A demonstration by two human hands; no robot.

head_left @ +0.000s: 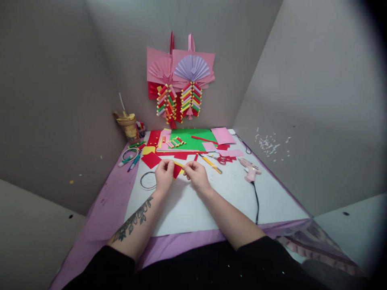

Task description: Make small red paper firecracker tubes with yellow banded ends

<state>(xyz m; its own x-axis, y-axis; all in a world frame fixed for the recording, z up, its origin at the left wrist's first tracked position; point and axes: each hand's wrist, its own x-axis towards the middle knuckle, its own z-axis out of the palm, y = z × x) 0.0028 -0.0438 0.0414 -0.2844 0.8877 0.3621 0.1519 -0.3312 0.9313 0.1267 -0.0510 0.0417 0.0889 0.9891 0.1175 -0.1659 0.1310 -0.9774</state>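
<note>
Between my two hands, over the near part of the white table sheet, is a piece of red paper [177,171] with a yellow paper strip [178,164] along its upper edge. My left hand [165,173] pinches the left end with thumb and fingers. The fingertips of my right hand [196,174] are closed on the strip's right end. Just left of my left hand lies a roll of tape [141,181]. A yellow craft knife [211,164] and red-handled scissors [221,160] lie beyond my right hand.
A pink glue gun [249,170] with a black cord lies at the right. Behind are green paper [193,137] bearing small paper rolls [176,142], and pink sheets [223,135]. Pens [134,162] and a cup of tools [129,128] are left. Paper-fan decorations [192,68] hang on the wall.
</note>
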